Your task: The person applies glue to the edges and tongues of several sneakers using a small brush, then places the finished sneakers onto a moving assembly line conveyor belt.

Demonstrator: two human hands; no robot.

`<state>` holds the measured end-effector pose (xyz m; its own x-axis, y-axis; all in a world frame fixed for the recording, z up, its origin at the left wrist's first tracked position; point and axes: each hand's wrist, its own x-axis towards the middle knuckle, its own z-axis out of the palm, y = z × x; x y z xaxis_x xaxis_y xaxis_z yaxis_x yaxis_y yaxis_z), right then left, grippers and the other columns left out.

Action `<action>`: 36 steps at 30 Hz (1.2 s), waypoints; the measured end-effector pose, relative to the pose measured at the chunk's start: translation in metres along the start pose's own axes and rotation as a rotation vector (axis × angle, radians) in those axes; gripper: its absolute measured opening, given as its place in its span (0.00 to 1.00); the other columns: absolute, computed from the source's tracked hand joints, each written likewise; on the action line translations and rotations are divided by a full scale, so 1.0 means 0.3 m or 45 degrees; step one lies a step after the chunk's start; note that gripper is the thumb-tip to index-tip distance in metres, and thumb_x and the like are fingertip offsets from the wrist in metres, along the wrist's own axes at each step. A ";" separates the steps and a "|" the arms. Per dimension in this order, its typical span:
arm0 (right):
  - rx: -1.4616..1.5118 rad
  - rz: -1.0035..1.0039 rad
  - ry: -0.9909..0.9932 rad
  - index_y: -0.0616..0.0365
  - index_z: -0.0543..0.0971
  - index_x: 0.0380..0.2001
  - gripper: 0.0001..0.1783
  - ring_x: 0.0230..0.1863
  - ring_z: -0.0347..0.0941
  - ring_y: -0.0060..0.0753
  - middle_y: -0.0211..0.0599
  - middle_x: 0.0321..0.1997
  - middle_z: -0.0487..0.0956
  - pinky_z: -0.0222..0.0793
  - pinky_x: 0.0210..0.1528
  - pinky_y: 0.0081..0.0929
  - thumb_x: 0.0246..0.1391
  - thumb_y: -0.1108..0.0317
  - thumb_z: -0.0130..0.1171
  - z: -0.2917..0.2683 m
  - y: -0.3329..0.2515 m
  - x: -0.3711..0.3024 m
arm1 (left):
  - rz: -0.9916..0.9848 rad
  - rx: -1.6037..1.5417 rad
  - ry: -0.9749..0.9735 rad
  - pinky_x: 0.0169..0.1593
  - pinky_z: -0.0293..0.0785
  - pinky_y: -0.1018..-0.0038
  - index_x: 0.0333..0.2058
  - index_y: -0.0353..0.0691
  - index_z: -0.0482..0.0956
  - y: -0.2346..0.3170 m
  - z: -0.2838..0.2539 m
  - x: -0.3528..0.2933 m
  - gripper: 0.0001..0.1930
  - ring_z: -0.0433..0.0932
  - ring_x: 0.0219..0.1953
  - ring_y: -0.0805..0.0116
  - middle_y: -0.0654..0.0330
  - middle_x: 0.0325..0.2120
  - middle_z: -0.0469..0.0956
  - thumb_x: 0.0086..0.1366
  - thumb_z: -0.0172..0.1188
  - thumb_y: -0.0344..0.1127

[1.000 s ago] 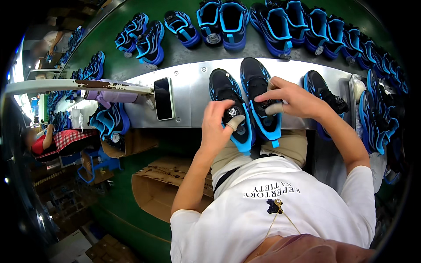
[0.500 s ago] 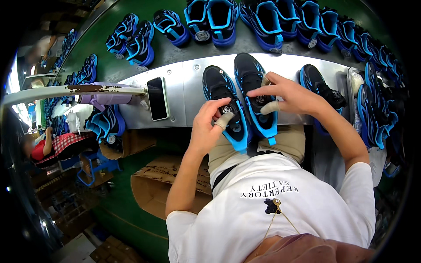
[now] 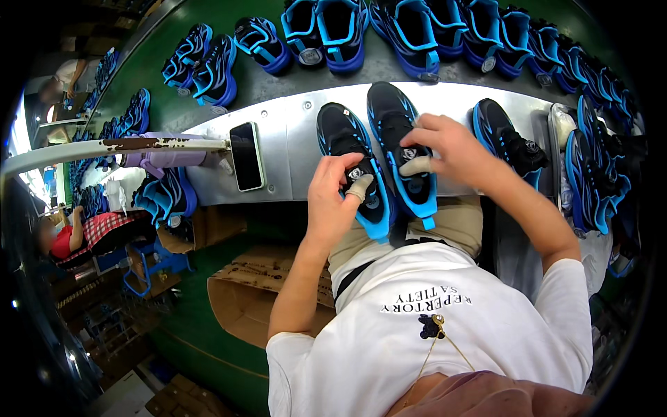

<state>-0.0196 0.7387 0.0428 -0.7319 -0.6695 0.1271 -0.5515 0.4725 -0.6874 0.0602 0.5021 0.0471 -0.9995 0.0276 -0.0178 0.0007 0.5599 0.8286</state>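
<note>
Two black and blue sneakers rest side by side, toes away from me, at the metal table's near edge. On the left sneaker [image 3: 339, 125], my left hand [image 3: 332, 198] has its thumb and fingers closed about the tongue, beside a round emblem. Over the right sneaker [image 3: 389, 108], my right hand [image 3: 448, 149] holds the tongue between thumb and fingers, with its emblem showing between them. Pale finger covers wrap both thumbs. The heels, with bright blue lining and pull tabs, point toward my lap. Another sneaker [image 3: 504, 132] lies to the right of my right hand.
More sneakers [image 3: 340, 42] line the green surface [image 3: 271, 83] beyond the metal table [image 3: 288, 125]. A phone [image 3: 246, 156], a purple bottle [image 3: 167, 156] and a chipped white bar [image 3: 118, 146] are at left. Sneakers [image 3: 587, 181] pile at right. A cardboard box [image 3: 243, 292] sits below; co-workers are far left.
My right hand's fingers have drawn closer together at the right sneaker's tongue. My left hand stays at its sneaker. The far row of sneakers has shifted slightly left.
</note>
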 end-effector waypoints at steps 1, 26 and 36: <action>0.115 -0.091 -0.016 0.53 0.81 0.40 0.20 0.37 0.72 0.42 0.39 0.34 0.73 0.69 0.39 0.34 0.42 0.57 0.70 -0.008 0.004 0.005 | 0.024 -0.086 -0.079 0.35 0.64 0.79 0.44 0.38 0.77 -0.010 -0.010 0.002 0.19 0.64 0.29 0.73 0.63 0.31 0.70 0.52 0.68 0.29; -0.011 -0.003 0.363 0.56 0.81 0.38 0.12 0.39 0.72 0.43 0.39 0.39 0.72 0.68 0.44 0.34 0.56 0.60 0.59 0.225 0.227 0.229 | -1.068 -1.606 -0.413 0.31 0.75 0.73 0.57 0.27 0.62 0.159 0.204 -0.049 0.26 0.78 0.44 0.57 0.41 0.59 0.62 0.70 0.51 0.43; 0.358 0.256 0.085 0.51 0.83 0.42 0.14 0.46 0.67 0.33 0.35 0.40 0.74 0.62 0.51 0.25 0.58 0.58 0.57 0.150 0.244 0.189 | -0.680 -1.056 -0.150 0.30 0.76 0.76 0.41 0.27 0.70 0.110 0.314 -0.059 0.11 0.81 0.30 0.69 0.46 0.41 0.79 0.71 0.47 0.33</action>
<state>-0.0836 0.7096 -0.0324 -0.8442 -0.5359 0.0095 -0.2689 0.4081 -0.8725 0.0810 0.5980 0.0221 -0.8522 0.0480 -0.5211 -0.5169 -0.2321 0.8240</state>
